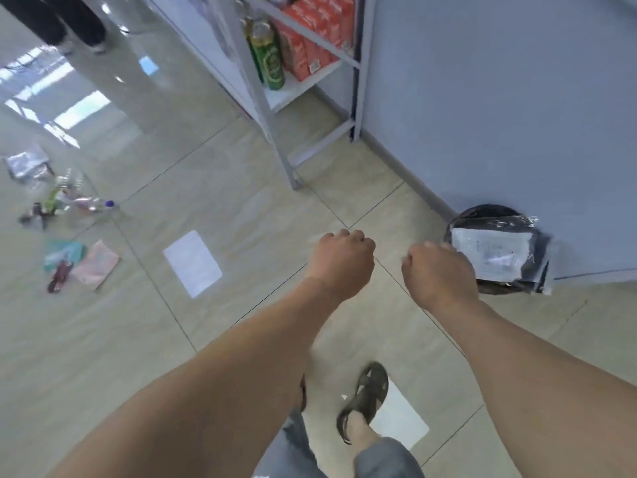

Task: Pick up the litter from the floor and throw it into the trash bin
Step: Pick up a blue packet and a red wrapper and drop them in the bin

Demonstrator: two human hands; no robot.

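Observation:
The black trash bin (458, 224) stands against the blue wall at the right, with a grey plastic mailer bag (489, 251) lying across its top. My right hand (439, 270) is a closed fist just left of the bin, holding nothing visible. My left hand (343, 258) is also a closed fist, beside it over the floor tiles. Litter lies on the floor at the far left: a clear plastic bottle (91, 202), a silver wrapper (27, 162), a pink packet (96, 265), a teal packet (62, 252) and small dark scraps (59, 277).
A white metal shelf rack (275, 108) with green bottles and red boxes stands ahead. Another person's legs (69, 22) are at the top left. My sandalled foot (363, 398) is below my arms. Bright light patches mark the tiles.

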